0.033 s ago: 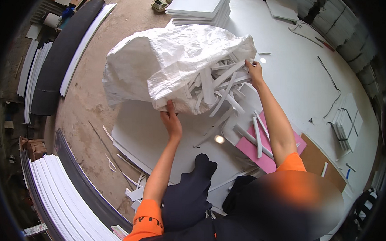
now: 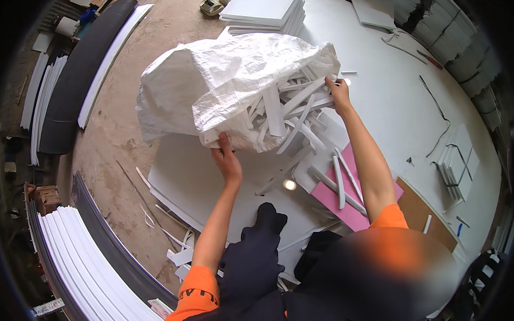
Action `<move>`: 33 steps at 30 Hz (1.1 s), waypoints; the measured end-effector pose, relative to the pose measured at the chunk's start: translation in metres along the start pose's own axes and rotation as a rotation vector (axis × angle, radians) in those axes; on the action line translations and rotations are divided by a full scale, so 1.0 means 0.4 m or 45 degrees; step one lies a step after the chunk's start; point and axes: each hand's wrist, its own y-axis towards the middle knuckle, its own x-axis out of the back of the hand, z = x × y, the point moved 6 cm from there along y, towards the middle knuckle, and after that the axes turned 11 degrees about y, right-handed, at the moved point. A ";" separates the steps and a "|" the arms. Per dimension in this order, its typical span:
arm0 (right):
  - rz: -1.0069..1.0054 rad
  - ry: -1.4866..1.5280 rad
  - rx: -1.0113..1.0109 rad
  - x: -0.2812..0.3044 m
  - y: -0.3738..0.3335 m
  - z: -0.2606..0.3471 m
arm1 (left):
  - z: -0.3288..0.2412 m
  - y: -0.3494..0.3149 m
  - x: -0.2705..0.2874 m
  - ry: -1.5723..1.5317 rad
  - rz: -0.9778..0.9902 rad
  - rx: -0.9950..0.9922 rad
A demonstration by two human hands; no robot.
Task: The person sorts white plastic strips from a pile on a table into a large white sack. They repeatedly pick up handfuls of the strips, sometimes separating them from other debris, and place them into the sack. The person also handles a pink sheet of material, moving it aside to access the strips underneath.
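A large crumpled white sack point(image 2: 172, 87) lies tilted across the middle, its mouth facing right and toward me. Inside its mouth sits a jumble of white offcut strips point(image 2: 274, 112), some poking out over the rim. At the lower left of that rim, my left hand point(image 2: 227, 160) pinches the sack's edge, thumb on the outer side. My right hand point(image 2: 339, 94) grips the rim's far right corner, fingers bent over the cloth. Beneath the sack is a white sheet point(image 2: 184, 174). Nearer my right forearm, several white strips point(image 2: 339, 183) rest on a pink board point(image 2: 355, 213).
A stack of white boards point(image 2: 263, 10) stands beyond the sack. To the left are a pile of long white sheets point(image 2: 90, 257) and a black curved sheet point(image 2: 79, 82). A strapped bundle point(image 2: 458, 167) and a brown board point(image 2: 417, 206) lie right. Loose strips litter the floor point(image 2: 121, 165).
The sack's near rim and my left hand have shifted very slightly left. Both hands keep their hold on the sack.
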 end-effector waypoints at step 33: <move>0.050 -0.352 0.404 -0.435 -0.450 1.516 | -1.284 0.549 0.585 -0.262 0.127 0.084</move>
